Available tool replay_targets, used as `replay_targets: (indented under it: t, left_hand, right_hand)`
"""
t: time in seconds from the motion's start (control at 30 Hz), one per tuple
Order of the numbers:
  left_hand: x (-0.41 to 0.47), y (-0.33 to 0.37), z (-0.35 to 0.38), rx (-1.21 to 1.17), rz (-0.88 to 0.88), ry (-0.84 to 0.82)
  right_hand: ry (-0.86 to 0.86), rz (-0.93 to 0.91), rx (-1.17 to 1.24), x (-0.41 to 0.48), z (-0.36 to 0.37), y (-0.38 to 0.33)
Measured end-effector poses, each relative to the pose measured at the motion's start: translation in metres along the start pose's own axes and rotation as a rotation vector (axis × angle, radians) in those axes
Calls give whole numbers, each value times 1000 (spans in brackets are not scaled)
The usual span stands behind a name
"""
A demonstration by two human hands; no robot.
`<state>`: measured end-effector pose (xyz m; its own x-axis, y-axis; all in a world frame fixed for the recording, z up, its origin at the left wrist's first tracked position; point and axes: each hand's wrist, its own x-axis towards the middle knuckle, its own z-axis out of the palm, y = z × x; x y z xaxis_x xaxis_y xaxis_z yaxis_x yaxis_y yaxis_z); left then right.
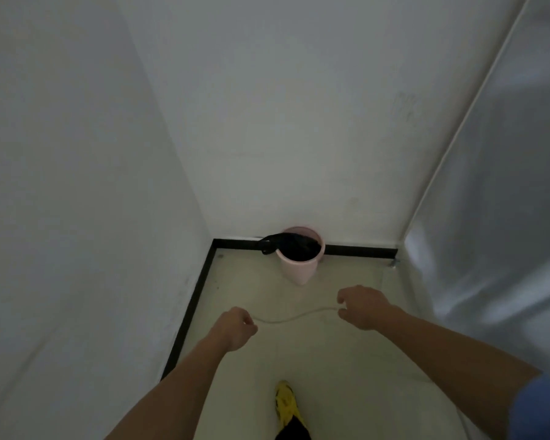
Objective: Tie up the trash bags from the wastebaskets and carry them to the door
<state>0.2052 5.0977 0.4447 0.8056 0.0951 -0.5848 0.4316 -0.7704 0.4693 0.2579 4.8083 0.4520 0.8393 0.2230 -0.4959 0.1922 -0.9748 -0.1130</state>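
Observation:
A pink wastebasket (299, 269) stands on the floor against the far wall. A black trash bag (294, 246) lines it, with a flap drooping over its left rim. My left hand (237, 328) and my right hand (361, 308) are held out in front of me, well short of the basket. A thin white string (294, 316) sags between them, one end pinched in each hand.
White walls close in on the left and ahead, with a black baseboard (191, 309) along the floor. A frosted glass panel (489, 217) runs along the right. My foot in a yellow shoe (287, 404) is on the pale floor below.

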Motion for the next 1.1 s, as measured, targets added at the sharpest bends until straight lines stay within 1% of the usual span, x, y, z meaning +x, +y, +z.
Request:
replay_targets:
  t: [0.17,0.33,0.43,0.53,0.7,0.83,0.9,1.03,1.1]
  left_hand:
    - [115,52,-37,32,-6,-68]
    - [198,99,-65,29,-39,-119]
    - [251,118,-70,-10,-70,-142]
    - [308,120,-64,-60,-149,-149]
    - [405,120,-36,-205,-307,-154]
    - [478,116,-7,-370,-389,-182]
    - [519,108,11,-449,-429,-202]
    - [611,78,51,-647,-583,-212]
    - [657,65,65,-803,-684,-167]
  right_hand:
    - [-45,84,36,110,-47,31]
    - [-79,121,89,192,-82,58]
    - [-132,100,85,252,-90,77]
    - [-195,62,83,321,-88,91]
    - [-302,3,88,445,-58,108]
    - [-334,-21,82,525,-27,114]
    - [-323,-32,74,565,-10,117]
    - [-238,-22,76,648,33,122]
    - [-177,-7,108,688,58,121]
